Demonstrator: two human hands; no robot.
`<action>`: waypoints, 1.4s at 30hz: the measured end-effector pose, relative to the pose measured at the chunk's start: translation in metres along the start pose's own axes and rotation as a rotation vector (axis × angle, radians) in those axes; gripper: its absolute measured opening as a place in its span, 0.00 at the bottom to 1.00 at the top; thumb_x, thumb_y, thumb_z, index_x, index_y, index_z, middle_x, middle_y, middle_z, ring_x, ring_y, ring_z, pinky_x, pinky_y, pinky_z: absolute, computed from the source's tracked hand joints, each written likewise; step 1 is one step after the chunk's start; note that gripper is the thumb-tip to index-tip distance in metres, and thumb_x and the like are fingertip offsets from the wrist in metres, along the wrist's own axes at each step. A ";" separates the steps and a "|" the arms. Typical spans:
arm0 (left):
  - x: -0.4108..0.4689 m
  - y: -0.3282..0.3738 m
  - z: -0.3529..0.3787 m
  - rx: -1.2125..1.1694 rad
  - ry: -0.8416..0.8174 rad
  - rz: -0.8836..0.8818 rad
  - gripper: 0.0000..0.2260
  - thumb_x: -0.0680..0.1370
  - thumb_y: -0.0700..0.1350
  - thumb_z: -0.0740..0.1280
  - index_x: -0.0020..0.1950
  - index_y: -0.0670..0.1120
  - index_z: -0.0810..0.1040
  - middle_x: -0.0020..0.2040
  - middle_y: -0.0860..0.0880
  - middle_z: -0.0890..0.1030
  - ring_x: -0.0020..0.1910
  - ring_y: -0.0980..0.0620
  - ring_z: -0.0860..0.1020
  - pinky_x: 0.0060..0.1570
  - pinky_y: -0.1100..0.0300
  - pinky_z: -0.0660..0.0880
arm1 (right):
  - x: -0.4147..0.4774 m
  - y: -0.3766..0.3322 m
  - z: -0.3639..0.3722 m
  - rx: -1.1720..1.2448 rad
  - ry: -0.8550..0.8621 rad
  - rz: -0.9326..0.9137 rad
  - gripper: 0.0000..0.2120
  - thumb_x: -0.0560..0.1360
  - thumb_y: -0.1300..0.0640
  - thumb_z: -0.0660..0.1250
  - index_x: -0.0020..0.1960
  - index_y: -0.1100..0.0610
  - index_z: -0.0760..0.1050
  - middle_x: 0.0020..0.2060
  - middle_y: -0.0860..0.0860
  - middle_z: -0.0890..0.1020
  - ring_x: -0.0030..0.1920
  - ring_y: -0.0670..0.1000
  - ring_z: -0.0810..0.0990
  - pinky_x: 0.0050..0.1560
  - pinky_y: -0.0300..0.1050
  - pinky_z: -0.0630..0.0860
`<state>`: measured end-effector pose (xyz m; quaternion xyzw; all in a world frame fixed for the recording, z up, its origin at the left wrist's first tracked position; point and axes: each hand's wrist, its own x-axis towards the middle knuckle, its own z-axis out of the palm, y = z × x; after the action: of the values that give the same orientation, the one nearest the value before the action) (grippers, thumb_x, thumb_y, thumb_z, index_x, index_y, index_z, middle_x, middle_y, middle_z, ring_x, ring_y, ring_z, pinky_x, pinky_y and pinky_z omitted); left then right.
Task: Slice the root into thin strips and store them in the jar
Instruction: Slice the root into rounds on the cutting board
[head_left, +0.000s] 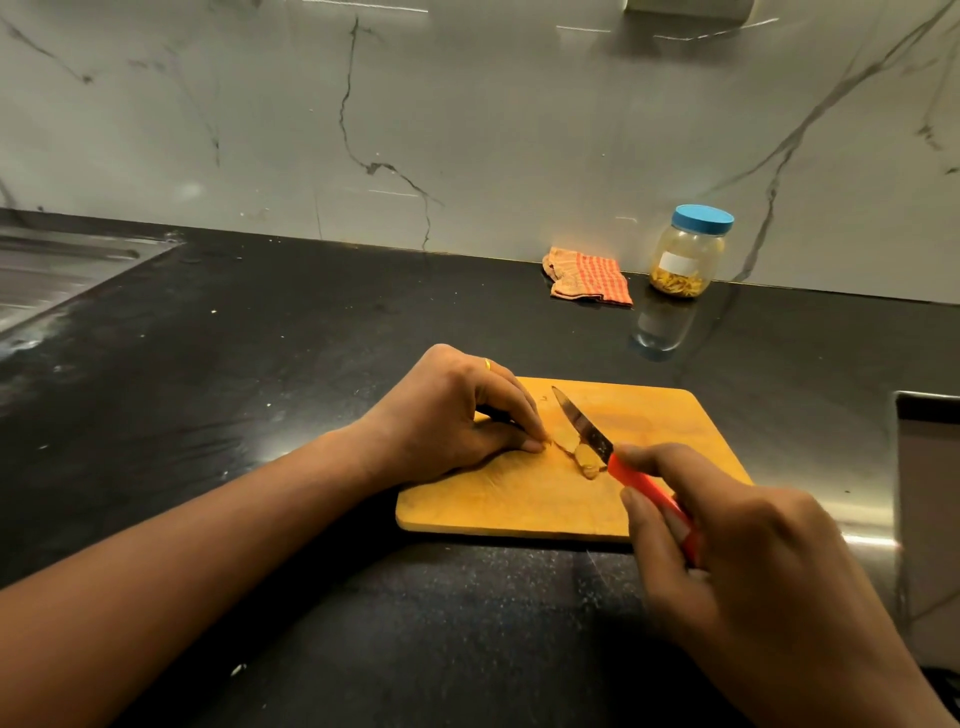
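Observation:
A pale yellow piece of root (581, 456) lies on the wooden cutting board (654, 415). My left hand (457, 415) pinches the root's left end with curled fingertips. My right hand (737, 561) grips the orange handle of a small knife (584, 425). The blade rests across the root with its tip pointing away and to the left. A clear jar (688, 252) with a blue lid on stands at the back right by the wall. Yellow strips fill its bottom.
A checked orange cloth (589, 275) lies crumpled left of the jar. A steel sink drainer (57, 270) sits at the far left of the black counter (260, 364). A metal-edged appliance or box (927, 467) stands at the right edge.

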<state>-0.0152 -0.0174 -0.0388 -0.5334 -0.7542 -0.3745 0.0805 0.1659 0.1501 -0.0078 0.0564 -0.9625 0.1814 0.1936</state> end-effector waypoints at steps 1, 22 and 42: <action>0.000 0.000 0.000 -0.003 0.009 0.000 0.03 0.73 0.40 0.76 0.46 0.46 0.87 0.45 0.52 0.86 0.44 0.58 0.84 0.49 0.61 0.81 | 0.000 -0.002 0.000 0.002 -0.012 -0.006 0.12 0.69 0.57 0.71 0.53 0.53 0.81 0.24 0.35 0.57 0.20 0.34 0.56 0.24 0.23 0.58; 0.001 0.000 -0.002 -0.034 -0.029 -0.044 0.05 0.73 0.40 0.76 0.47 0.46 0.87 0.47 0.52 0.86 0.48 0.58 0.84 0.50 0.59 0.81 | -0.005 -0.001 0.007 -0.008 -0.090 -0.001 0.15 0.68 0.54 0.68 0.54 0.54 0.81 0.24 0.38 0.67 0.21 0.31 0.57 0.22 0.21 0.56; 0.003 0.002 -0.002 -0.028 -0.027 -0.066 0.04 0.73 0.40 0.76 0.45 0.47 0.87 0.43 0.53 0.86 0.44 0.57 0.84 0.48 0.58 0.82 | 0.010 -0.012 0.028 -0.168 -0.140 0.046 0.16 0.72 0.56 0.69 0.60 0.52 0.75 0.30 0.48 0.79 0.25 0.45 0.72 0.24 0.38 0.71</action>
<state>-0.0153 -0.0162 -0.0352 -0.5140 -0.7672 -0.3803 0.0507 0.1489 0.1282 -0.0236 0.0305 -0.9866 0.0999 0.1256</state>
